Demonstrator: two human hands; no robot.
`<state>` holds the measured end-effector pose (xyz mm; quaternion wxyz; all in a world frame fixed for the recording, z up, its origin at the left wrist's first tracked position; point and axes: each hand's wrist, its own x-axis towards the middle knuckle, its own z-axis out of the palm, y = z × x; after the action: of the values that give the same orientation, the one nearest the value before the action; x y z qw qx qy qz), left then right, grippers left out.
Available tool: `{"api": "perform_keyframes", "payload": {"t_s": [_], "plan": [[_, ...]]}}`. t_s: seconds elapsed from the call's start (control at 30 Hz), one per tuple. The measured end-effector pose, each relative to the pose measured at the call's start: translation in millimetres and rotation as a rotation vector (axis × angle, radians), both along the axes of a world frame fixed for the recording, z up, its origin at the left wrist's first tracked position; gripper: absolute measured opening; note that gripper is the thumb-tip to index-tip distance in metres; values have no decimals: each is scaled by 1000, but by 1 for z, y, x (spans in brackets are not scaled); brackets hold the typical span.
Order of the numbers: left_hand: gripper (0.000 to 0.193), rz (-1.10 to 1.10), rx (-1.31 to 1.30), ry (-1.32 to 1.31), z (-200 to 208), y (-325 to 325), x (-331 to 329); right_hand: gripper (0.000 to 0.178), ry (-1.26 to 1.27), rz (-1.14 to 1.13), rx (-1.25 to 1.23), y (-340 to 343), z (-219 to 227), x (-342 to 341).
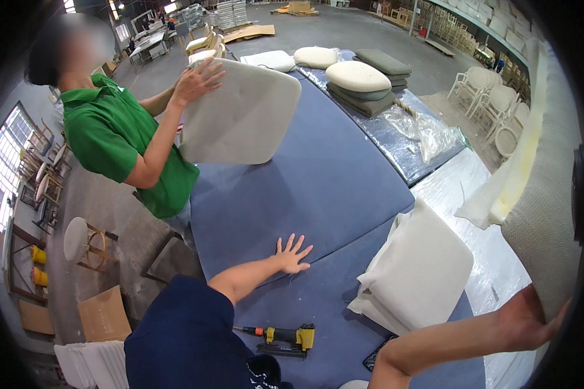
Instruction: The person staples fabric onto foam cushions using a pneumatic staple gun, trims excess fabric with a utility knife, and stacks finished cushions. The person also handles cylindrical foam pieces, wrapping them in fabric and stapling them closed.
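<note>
My left hand (294,255) lies with fingers spread on the blue padded tabletop (292,194), holding nothing. At the far right, my right hand (544,321) grips the lower end of a grey woven upholstered cushion (542,220). Yellow foam and a loose white fabric edge show along its side; the dark rim hides part of it and of my fingers. A yellow and black staple gun (292,340) with a hose fitting rests below my left hand. To the right lies a stack of light fabric-covered seat pads (422,269). Close to my right forearm is a dark phone-like object (377,353), partly hidden.
Across the table, a person in a green shirt (126,139) holds up a light grey seat pad (243,113). Finished cushions (360,78) are piled at the back beside plastic wrapping (428,133). Stools (87,243) and a cardboard box (104,314) stand on the left floor; white chair frames (486,91) stand right.
</note>
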<state>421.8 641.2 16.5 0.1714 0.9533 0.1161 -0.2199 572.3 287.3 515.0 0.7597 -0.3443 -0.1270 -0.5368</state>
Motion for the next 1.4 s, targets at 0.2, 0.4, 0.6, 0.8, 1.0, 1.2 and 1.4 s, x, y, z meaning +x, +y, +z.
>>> {"api": "perform_keyframes", "payload": {"t_s": [0.2, 0.4, 0.6, 0.8, 1.0, 1.2, 1.4], "plan": [[87, 61, 189, -195, -22, -28, -20, 43, 82, 96, 125, 50, -13, 26], [92, 55, 157, -197, -16, -29, -15, 70, 221, 146, -185, 103, -43, 76], [108, 41, 119, -111, -25, -12, -22, 98, 263, 159, -241, 157, -27, 60], [142, -40, 30, 180, 12, -14, -3, 84, 161, 43, -320, 168, -19, 74], [150, -44, 42, 220, 13, -11, -10, 81, 67, 42, -254, 199, 8, 117], [148, -57, 70, 192, 3, -3, -1, 83, 49, 197, -181, 196, 10, 127], [148, -63, 73, 138, -18, -9, -9, 90, 159, 281, -142, 186, -34, 128]]}}
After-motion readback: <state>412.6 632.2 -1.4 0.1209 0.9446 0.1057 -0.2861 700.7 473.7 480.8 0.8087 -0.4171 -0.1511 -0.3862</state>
